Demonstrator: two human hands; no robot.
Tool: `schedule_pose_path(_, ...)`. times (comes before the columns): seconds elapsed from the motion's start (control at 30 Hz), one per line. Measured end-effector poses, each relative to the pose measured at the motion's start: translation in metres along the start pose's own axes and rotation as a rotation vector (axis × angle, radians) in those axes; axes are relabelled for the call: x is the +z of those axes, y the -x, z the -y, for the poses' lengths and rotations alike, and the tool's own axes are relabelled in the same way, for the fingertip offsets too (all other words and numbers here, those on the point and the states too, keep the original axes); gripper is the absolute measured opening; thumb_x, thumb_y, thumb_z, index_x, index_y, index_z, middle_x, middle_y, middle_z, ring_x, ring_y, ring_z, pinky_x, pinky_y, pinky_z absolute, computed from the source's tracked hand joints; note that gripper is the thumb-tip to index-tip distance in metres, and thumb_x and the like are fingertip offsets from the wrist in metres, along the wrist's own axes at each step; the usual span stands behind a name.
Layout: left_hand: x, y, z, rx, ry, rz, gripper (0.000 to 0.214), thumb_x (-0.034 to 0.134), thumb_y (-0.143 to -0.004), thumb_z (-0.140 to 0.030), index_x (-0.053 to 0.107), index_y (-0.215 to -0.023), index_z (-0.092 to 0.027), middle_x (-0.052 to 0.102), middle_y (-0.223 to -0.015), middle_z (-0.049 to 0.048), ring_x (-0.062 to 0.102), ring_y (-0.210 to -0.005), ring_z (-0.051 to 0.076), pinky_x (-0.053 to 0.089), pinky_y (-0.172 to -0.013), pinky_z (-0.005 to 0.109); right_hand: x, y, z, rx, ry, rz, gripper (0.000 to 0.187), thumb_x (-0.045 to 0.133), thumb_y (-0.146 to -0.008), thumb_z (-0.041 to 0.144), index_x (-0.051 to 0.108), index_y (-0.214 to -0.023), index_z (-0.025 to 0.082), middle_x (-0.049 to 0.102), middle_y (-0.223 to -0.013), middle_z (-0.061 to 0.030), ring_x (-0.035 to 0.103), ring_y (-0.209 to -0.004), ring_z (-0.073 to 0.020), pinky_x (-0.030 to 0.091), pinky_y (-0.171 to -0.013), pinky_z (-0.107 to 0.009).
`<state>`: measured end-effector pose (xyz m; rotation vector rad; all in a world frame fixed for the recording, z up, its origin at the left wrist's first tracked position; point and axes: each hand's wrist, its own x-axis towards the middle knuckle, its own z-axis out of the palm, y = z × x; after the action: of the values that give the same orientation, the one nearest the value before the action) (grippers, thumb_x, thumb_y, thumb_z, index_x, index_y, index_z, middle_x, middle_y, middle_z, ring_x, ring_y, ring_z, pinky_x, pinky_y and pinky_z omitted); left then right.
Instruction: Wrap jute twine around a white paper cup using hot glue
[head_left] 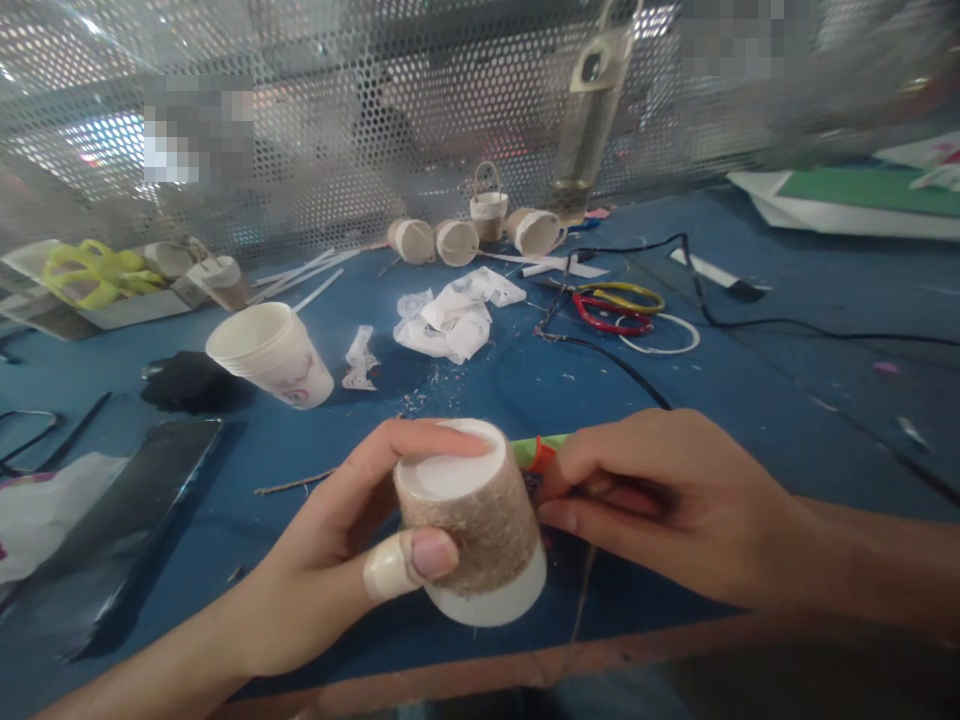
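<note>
A white paper cup (491, 597), its side wrapped in brown twine (480, 530), is upside down and tilted in my left hand (352, 530). The fingers rest on its base and the thumb, with a bandage around it, presses the wrapped side. My right hand (660, 500) is pinched close against the cup's right side. A thin strand of twine (583, 600) hangs below those fingers; the pinch point itself is partly hidden. Just behind the right fingertips shows a green and orange object (536, 453), mostly covered by the hand.
Stacked paper cups (274, 355) lie left of crumpled white lace (454, 315). Scissors (615, 305) and a black cable (697, 285) are at right. Several twine-wrapped cups (457, 242) stand or lie by the perforated metal screen (322, 150). A dark flat packet (127, 530) lies left.
</note>
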<state>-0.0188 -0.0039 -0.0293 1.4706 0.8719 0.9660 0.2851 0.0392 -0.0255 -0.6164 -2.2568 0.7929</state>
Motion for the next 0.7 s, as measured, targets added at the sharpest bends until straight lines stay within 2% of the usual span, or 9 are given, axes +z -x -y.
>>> schedule_pose_path(0.2,0.002,-0.001,0.000,-0.041,0.031,0.028,0.040,0.091,-0.107,-0.057,0.089,-0.145,-0.045,0.087,-0.149,0.0054,0.085,-0.117,0.029,0.072,-0.098,0.032,0.000,-0.001,-0.001,-0.046,0.087,0.007,0.022,0.072,-0.120,0.026,0.077,-0.098,0.023,0.054,-0.062,0.0108,0.044,-0.052,-0.0084,0.033,-0.051,-0.023)
schedule_pose_path(0.37,0.000,-0.003,0.004,-0.038,0.030,0.026,0.042,0.094,-0.105,-0.047,0.087,-0.146,-0.040,0.085,-0.145,0.0059,0.082,-0.119,0.028,0.071,-0.099,0.030,0.001,-0.001,-0.001,-0.099,0.141,0.010,0.024,0.068,-0.123,0.027,0.077,-0.101,0.023,0.060,-0.065,0.0099,0.050,-0.054,-0.0084,0.035,-0.054,-0.023)
schedule_pose_path(0.47,-0.004,-0.002,0.009,0.000,0.082,0.043,0.039,0.084,-0.113,-0.042,0.082,-0.152,-0.042,0.083,-0.145,0.0030,0.080,-0.119,0.025,0.069,-0.099,0.026,0.000,-0.002,-0.002,-0.128,0.147,0.030,0.022,0.065,-0.124,0.024,0.076,-0.106,0.023,0.071,-0.077,0.0069,0.055,-0.058,-0.0077,0.038,-0.056,-0.022)
schedule_pose_path(0.57,-0.006,-0.001,0.012,0.014,0.161,0.043,0.034,0.071,-0.121,-0.041,0.079,-0.154,-0.042,0.082,-0.143,0.0014,0.079,-0.120,0.021,0.068,-0.102,0.023,0.000,-0.003,-0.004,-0.155,0.180,0.029,0.020,0.061,-0.124,0.019,0.075,-0.109,0.023,0.072,-0.084,0.0052,0.055,-0.060,-0.0083,0.039,-0.057,-0.023)
schedule_pose_path(0.7,-0.006,0.000,0.012,0.013,0.244,0.051,0.035,0.071,-0.120,-0.043,0.079,-0.153,-0.037,0.083,-0.144,0.0016,0.080,-0.123,0.020,0.067,-0.106,0.022,-0.001,-0.003,-0.007,-0.192,0.198,0.026,0.019,0.060,-0.123,0.015,0.073,-0.111,0.023,0.074,-0.085,0.0055,0.058,-0.063,-0.0077,0.041,-0.059,-0.020)
